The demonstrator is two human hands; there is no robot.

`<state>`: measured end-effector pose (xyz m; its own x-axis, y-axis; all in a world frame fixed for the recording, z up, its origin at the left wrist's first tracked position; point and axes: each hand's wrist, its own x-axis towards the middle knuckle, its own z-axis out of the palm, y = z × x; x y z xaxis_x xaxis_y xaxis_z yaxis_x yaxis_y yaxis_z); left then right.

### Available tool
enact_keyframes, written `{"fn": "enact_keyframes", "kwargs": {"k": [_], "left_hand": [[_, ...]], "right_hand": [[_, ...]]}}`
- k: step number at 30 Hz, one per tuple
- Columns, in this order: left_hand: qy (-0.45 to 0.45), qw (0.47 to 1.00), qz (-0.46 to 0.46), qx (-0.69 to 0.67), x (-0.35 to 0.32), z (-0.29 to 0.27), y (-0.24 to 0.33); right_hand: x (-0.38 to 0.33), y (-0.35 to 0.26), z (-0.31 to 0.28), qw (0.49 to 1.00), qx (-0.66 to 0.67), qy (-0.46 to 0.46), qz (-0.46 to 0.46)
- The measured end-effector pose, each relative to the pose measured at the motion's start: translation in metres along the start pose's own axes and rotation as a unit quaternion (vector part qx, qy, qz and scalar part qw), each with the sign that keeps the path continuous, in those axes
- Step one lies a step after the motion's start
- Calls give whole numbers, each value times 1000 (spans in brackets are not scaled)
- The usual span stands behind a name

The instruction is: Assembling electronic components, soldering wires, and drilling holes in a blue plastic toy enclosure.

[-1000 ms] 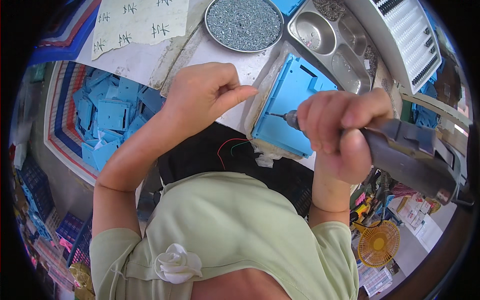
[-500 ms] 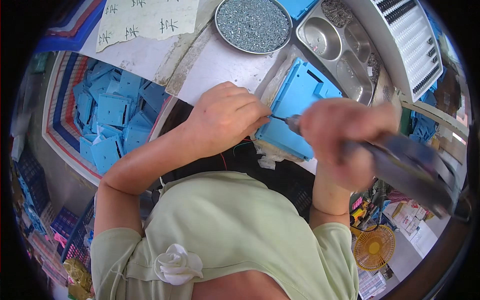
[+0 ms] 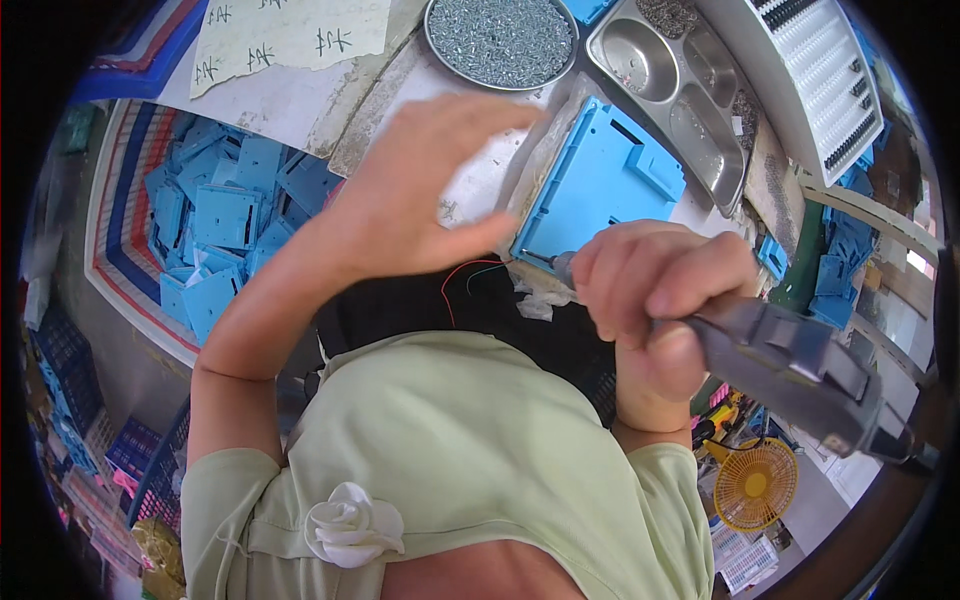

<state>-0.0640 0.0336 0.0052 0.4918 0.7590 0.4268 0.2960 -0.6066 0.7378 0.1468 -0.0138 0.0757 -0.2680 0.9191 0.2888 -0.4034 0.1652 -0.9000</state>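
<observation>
My right hand is wrapped around a dark electric screwdriver. Its tip meets the near left corner of a blue plastic panel, which lies on the work table. Over the table's edge, left of the panel, hovers my left hand, somewhat blurred. Thumb and fingers are spread apart, and I see nothing between them. Just beyond its fingertips is a round metal dish heaped with small silvery screws.
Right of the dish stands a steel compartment tray. A white box with rows of black pieces is at the far right. On the left, a striped bin holds many blue panels. A yellow fan sits low right.
My left hand has lifted off the screwdriver tip and opened, moving away toward the screw dish. The screwdriver has shifted nearer to me, to the panel's near left corner.
</observation>
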Motion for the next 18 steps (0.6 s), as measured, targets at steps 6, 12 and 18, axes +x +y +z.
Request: {"fn": "enact_keyframes", "kwargs": {"k": [6, 12, 18], "left_hand": [[43, 999, -28, -11, -3, 6, -7], [42, 996, 66, 33, 26, 42, -4], [-105, 984, 138, 52, 51, 85, 18]], "right_hand": [[-8, 14, 7, 992, -121, -44, 1], [-3, 3, -14, 984, -152, -89, -34], [-37, -50, -86, 979, -99, 102, -144]]}}
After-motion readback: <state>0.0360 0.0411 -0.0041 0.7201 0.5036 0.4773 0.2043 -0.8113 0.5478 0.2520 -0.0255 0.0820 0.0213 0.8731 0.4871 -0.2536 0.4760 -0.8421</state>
